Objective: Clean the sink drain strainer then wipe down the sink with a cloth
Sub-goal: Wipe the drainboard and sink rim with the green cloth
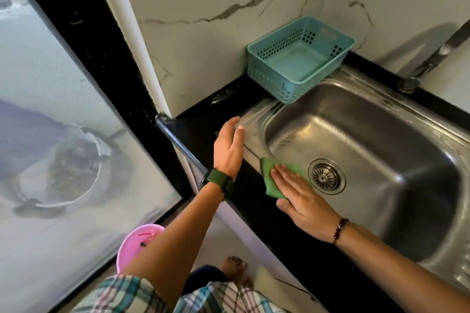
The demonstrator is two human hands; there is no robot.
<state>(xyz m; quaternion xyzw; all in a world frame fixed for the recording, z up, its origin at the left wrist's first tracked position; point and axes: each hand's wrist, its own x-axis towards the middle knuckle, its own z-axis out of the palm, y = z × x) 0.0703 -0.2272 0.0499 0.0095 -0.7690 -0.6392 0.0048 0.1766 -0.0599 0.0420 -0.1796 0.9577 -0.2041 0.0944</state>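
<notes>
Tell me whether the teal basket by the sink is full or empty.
Empty. The teal basket stands upright at the sink's back corner, and its bare floor shows with nothing in it.

I see the sink basin open from above, with only the drain strainer set in its floor. At the back left corner a teal basket sits on the rim against the marble wall, blocking that corner. The faucet leans in over the back right. My left hand occupies the left rim, and my right hand lies flat on the green cloth at the front left edge.
</notes>
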